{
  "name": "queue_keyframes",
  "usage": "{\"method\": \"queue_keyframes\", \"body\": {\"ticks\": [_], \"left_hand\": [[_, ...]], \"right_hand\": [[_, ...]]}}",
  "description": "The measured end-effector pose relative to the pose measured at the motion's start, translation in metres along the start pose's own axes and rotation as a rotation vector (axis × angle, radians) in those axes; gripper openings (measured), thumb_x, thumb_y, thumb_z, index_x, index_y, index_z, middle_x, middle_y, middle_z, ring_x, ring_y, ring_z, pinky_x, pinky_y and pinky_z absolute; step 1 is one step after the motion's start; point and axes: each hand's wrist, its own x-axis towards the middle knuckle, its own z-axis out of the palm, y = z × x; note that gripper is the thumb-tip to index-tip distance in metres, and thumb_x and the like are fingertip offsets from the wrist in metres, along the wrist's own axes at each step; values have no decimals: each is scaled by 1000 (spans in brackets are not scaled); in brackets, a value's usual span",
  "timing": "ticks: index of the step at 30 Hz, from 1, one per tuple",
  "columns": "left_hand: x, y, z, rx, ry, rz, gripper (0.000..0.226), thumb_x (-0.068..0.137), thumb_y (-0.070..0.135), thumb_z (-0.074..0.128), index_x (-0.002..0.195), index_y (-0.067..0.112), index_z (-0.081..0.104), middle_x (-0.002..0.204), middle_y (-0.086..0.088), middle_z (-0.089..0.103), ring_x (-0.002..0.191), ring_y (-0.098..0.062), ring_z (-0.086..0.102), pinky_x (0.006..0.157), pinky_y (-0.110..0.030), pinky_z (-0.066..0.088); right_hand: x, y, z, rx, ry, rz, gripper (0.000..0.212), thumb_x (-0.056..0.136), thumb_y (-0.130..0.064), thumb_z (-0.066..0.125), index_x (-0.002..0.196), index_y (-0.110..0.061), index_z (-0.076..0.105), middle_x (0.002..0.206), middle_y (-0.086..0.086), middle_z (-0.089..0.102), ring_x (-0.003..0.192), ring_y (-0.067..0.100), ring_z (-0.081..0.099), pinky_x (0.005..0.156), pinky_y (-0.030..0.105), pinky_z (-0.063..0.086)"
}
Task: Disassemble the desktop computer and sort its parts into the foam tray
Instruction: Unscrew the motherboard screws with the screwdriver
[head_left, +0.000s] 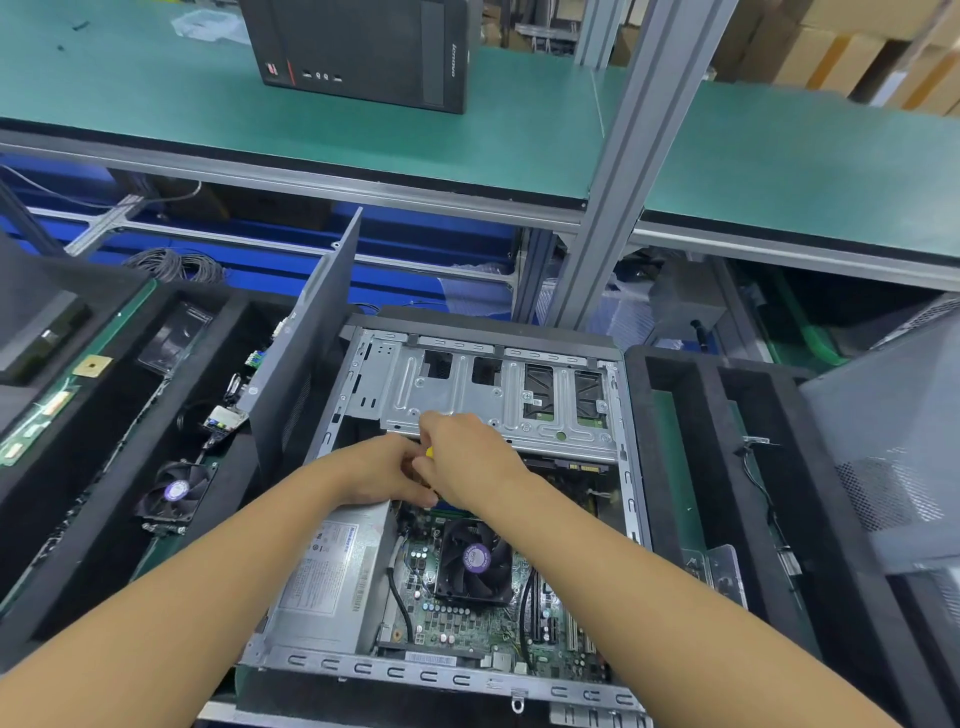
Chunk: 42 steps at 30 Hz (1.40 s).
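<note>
I am holding both hands together over the open desktop computer (415, 670), which is lying between the left foam tray (93, 540) and the right foam tray (638, 415). My right hand (462, 460) is curling its fingers around a small yellow thing (429, 451), at the near edge of the metal drive cage (467, 384). My left hand (382, 475) is touching it with bent fingers; whether it is gripping anything, I cannot tell. The CPU fan (475, 558) is sitting near the case's near edge, and a loose fan (176, 491) is lying in the left foam tray.
</note>
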Motion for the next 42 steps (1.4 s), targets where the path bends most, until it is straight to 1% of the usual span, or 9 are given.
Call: {"method": "queue_keyframes", "body": {"ticks": [6, 10, 13, 19, 23, 27, 30, 38, 42], "left_hand": [[-1, 1, -1, 65, 50, -24, 19, 84, 23, 75, 73, 31, 62, 56, 23, 60, 49, 6, 51, 60, -21, 41], [-3, 2, -3, 155, 123, -69, 11, 73, 28, 78, 70, 28, 67, 67, 10, 67, 63, -7, 59, 63, -25, 47], [-4, 3, -2, 159, 130, -77, 20, 70, 27, 82, 59, 31, 66, 56, 15, 63, 54, 1, 54, 58, -25, 43], [-6, 6, -3, 162, 112, -63, 26, 69, 9, 77, 63, 28, 61, 60, 12, 62, 60, -8, 55, 62, -26, 44], [-6, 6, -2, 183, 142, -92, 19, 75, 12, 79, 86, 24, 68, 84, 6, 70, 81, -12, 64, 77, -30, 49], [-8, 8, 1, 211, 185, -117, 24, 70, 22, 84, 68, 29, 61, 73, 8, 65, 70, -9, 58, 60, -25, 40], [-7, 10, 2, 196, 212, -136, 26, 67, 23, 86, 61, 27, 61, 69, 5, 67, 64, -7, 56, 55, -24, 39], [-10, 5, 1, 214, 226, -63, 13, 72, 21, 80, 73, 17, 67, 73, -1, 69, 72, -18, 63, 68, -32, 51], [-8, 6, 4, 261, 301, -56, 25, 69, 26, 82, 58, 25, 59, 60, 6, 61, 59, -8, 52, 54, -22, 38]], "right_hand": [[0, 2, -2, 36, -52, -57, 22, 86, -2, 59, 103, -16, 57, 103, 6, 40, 87, 28, 49, 70, 33, 38], [-2, 0, 1, 64, -40, -43, 24, 92, -28, 59, 111, -15, 51, 103, 7, 42, 98, 33, 54, 73, 35, 40], [-2, 1, 3, -21, 9, 13, 40, 97, -44, 53, 120, -11, 48, 107, 15, 56, 96, 35, 57, 70, 37, 42], [1, -4, -1, 2, -64, -92, 16, 94, -15, 59, 109, -11, 55, 111, 14, 52, 97, 35, 57, 73, 35, 42], [3, -1, -8, 4, -93, -113, 26, 89, -3, 61, 112, -15, 61, 106, 6, 41, 87, 29, 52, 72, 31, 39], [0, -2, -4, 40, -65, -64, 29, 94, -29, 59, 118, -14, 54, 110, 10, 48, 96, 32, 54, 75, 35, 41], [-1, -3, 1, -48, 20, -12, 36, 97, -43, 53, 116, -12, 51, 104, 13, 56, 83, 30, 50, 67, 35, 38], [1, -7, -6, -1, -69, -99, 19, 92, -8, 53, 109, -14, 57, 105, 8, 43, 88, 31, 52, 71, 32, 37], [0, -4, -6, 33, -109, -82, 18, 91, -10, 54, 108, -16, 59, 103, 5, 38, 86, 29, 50, 70, 30, 32]]}}
